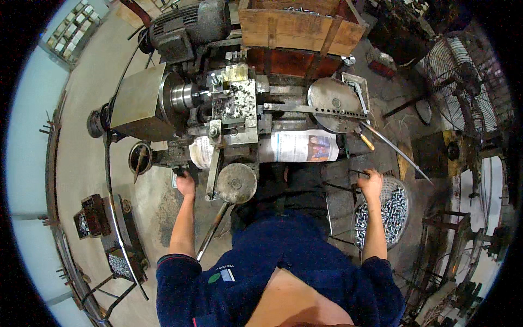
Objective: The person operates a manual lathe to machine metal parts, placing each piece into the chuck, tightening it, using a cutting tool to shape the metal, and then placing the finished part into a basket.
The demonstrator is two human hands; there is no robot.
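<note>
My left hand [186, 184] is at the lower left edge of a lathe-like machine [234, 109], its fingers curled beside a dark part under the carriage. What they grip is hidden. My right hand [371, 185] is closed at the upper rim of a round mesh basket [393, 218] filled with small shiny metal parts. A short dark piece shows by its fingertips, too small to name. Between my hands, a lever with a round metal disc [237, 183] slants down toward me. Left of the carriage is the shiny metal chuck [182, 97].
Printed paper [305, 146] covers the machine's near edge. A perforated bar crosses a large metal disc [333, 103]. Behind stand a motor [190, 27] and a wooden crate [299, 27]. A handwheel [140, 158] juts out at left; a caged fan [460, 82] stands at right.
</note>
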